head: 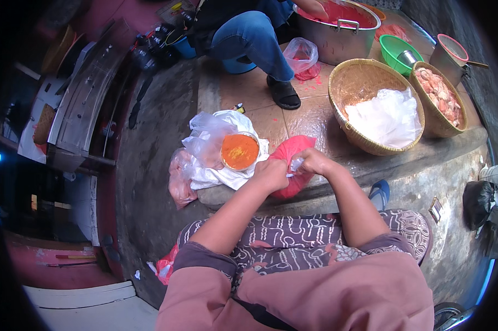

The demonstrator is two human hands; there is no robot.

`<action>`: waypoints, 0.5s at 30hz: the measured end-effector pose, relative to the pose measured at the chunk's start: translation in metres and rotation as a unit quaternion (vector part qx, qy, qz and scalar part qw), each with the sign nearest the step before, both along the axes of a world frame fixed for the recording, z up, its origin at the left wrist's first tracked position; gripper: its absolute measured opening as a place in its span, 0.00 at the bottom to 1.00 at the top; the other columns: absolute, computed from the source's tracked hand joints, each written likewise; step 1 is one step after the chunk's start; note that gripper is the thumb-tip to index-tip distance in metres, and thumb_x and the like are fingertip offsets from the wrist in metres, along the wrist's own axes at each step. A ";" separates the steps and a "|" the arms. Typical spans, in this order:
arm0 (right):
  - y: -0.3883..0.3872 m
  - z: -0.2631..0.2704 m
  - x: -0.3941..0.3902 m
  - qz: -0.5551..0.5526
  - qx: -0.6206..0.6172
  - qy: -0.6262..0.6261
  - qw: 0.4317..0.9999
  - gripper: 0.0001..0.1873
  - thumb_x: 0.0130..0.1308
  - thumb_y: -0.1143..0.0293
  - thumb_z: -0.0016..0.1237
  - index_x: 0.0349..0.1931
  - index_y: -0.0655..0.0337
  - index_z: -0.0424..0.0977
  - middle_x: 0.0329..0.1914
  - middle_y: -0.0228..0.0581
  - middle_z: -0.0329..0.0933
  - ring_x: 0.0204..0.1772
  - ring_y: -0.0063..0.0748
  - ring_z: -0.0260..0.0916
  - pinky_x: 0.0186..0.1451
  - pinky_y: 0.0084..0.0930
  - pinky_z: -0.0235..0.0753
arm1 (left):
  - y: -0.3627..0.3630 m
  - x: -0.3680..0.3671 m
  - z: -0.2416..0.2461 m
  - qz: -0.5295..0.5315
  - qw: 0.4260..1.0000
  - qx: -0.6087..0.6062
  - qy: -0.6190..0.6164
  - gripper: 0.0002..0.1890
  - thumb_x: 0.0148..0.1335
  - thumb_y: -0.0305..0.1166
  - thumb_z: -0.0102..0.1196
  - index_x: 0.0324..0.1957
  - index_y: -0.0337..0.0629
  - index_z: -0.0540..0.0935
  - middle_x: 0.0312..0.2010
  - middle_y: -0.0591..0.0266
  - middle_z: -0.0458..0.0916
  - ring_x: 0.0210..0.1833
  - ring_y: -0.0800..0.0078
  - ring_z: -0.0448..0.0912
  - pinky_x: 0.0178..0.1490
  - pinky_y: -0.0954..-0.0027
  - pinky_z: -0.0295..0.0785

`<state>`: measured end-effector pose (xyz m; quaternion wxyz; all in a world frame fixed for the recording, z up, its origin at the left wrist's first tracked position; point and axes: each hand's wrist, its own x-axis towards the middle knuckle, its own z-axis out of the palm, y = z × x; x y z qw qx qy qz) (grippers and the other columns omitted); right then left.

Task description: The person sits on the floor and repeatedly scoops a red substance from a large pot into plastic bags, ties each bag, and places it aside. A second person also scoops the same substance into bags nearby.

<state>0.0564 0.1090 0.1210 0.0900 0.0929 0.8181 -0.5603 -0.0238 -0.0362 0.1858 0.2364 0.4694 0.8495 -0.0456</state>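
Observation:
Just beyond my knees is a plastic bag filled with something red point(291, 189), resting at the edge of the tiled step. My left hand point(272, 173) and my right hand point(313, 161) both grip the bag near its gathered, whitish top; the fingers partly hide it. Left of the bag, a round tub of orange powder point(240, 151) with a yellowish patch stands on white plastic sheeting point(216, 178). Clear plastic bags point(207, 130) lie beside the tub. At the step's left corner sits a bag of pale pink contents point(180, 182), perhaps raw meat.
A woven bamboo basket point(350, 78) holds white plastic bags; a second basket point(456, 130) holds raw meat pieces. Behind stand a green plastic basket point(391, 47) and a large metal pot point(336, 47) of red mixture. Another person in jeans point(249, 41) sits opposite, one hand in the pot.

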 end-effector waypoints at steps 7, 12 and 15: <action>-0.013 -0.080 -0.007 -0.062 -0.033 -0.030 0.997 0.12 0.40 0.68 0.54 0.30 0.54 0.80 0.30 0.49 0.77 0.35 0.44 0.74 0.41 0.33 0.71 | -0.021 0.013 -0.058 0.099 0.989 0.103 -0.029 0.13 0.46 0.29 0.51 0.37 0.40 0.77 0.33 0.46 0.80 0.40 0.53 0.78 0.44 0.54 0.71; -0.013 -0.102 -0.015 -0.238 -0.239 -0.175 0.925 0.05 0.40 0.76 0.50 0.19 0.68 0.76 0.13 0.41 0.71 0.13 0.32 0.65 0.16 0.31 0.62 | -0.020 0.011 -0.104 0.169 0.970 0.103 -0.144 0.14 0.50 0.35 0.54 0.40 0.42 0.75 0.35 0.48 0.79 0.42 0.51 0.77 0.45 0.54 0.69; -0.018 -0.090 -0.028 -0.290 -0.206 -0.211 0.910 0.03 0.40 0.81 0.45 0.15 0.65 0.72 0.10 0.37 0.65 0.08 0.25 0.53 0.10 0.27 0.49 | -0.010 0.008 -0.104 0.179 0.970 0.115 -0.120 0.14 0.50 0.33 0.52 0.40 0.42 0.75 0.37 0.48 0.79 0.42 0.52 0.77 0.45 0.54 0.70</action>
